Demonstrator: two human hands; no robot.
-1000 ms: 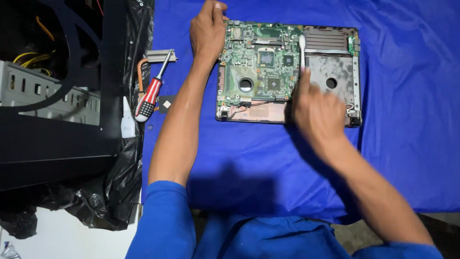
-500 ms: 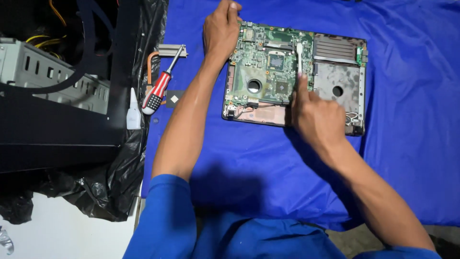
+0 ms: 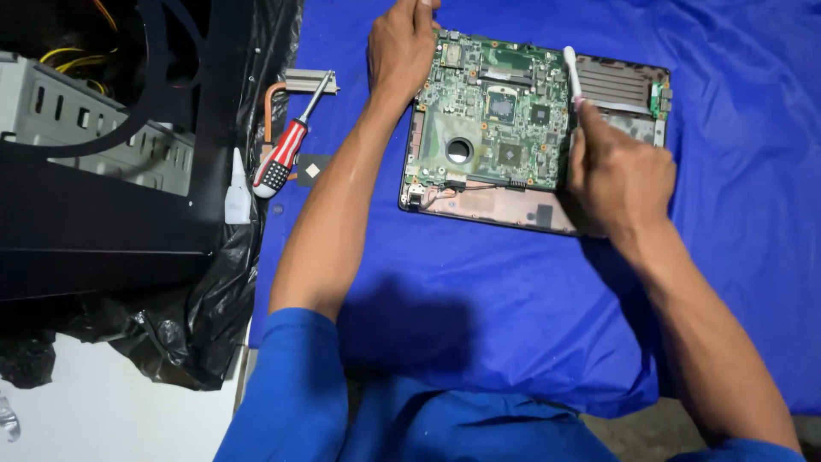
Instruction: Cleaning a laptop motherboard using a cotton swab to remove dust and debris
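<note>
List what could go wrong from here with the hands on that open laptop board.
1. The right hand holds a white tool against the green circuit board; a slip might scrape small components.
2. The left hand grips the board's far-left corner, so uneven pressure could flex it.
3. The red-handled screwdriver lies loose on the blue cloth beside the left forearm and might get knocked.

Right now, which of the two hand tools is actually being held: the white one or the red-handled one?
The slim white tool, gripped in the right hand over the green circuit board. The red-handled screwdriver lies untouched on the blue cloth.
</note>
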